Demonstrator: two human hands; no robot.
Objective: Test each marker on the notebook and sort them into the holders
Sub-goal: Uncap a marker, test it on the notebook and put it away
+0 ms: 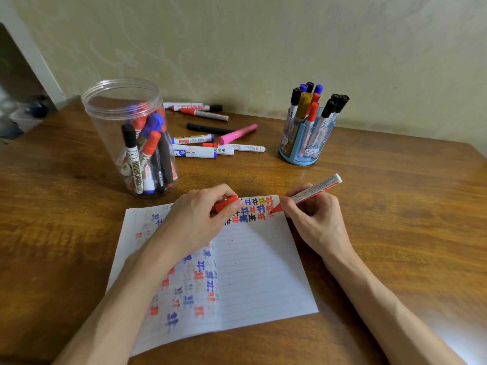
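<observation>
My right hand [315, 218] grips an uncapped red marker [313, 190], whose tip touches the top right corner of the open lined notebook [253, 272]. My left hand [200, 217] rests on the notebook's top edge and holds the marker's red cap [226, 203]. Coloured test marks fill the top rows and the left page. A clear plastic jar [126, 133] with several markers stands at the left. A blue pen holder [303, 143] with several markers stands at the right.
Several loose markers [210, 138] lie on the wooden table [395, 206] between the jar and the blue holder, among them a pink one [237, 134] and a black one [208, 128]. A wall runs close behind the table.
</observation>
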